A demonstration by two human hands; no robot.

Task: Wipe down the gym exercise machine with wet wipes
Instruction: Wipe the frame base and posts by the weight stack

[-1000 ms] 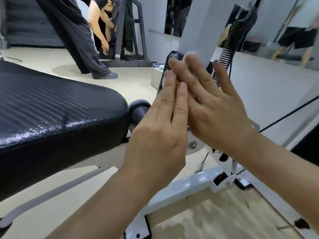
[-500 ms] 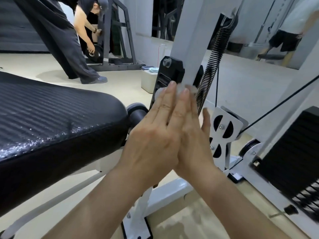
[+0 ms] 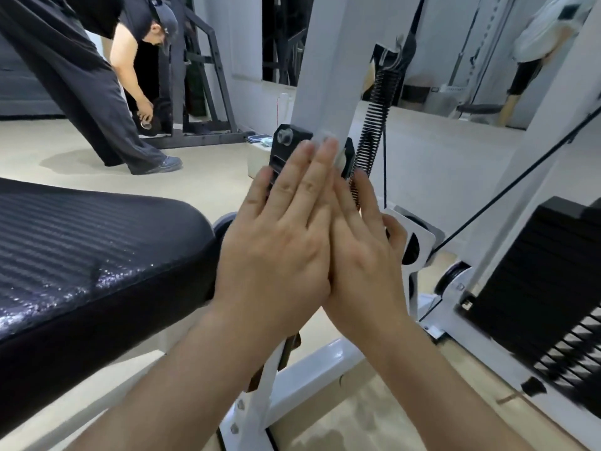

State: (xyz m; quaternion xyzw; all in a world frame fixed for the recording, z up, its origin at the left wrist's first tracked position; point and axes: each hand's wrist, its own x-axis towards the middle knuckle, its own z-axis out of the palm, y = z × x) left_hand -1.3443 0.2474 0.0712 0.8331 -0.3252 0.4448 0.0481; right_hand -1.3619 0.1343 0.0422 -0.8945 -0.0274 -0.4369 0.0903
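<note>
Both hands have slid down the white post [image 3: 328,76] since a second ago, staying pressed side by side. Left hand [image 3: 276,245] and right hand [image 3: 364,255] lie flat, fingers straight, pinning the wipe [image 3: 341,159] against the post; it peeks out past their fingertips, beside the spring [image 3: 374,125].

bright even indoor light, glare on seat pad [image 3: 97,275], wide-angle edge warp, slight blur.

A gym — weight stack [image 3: 533,288], padded bench [image 3: 97,242], squat rack [image 3: 201,76].
</note>
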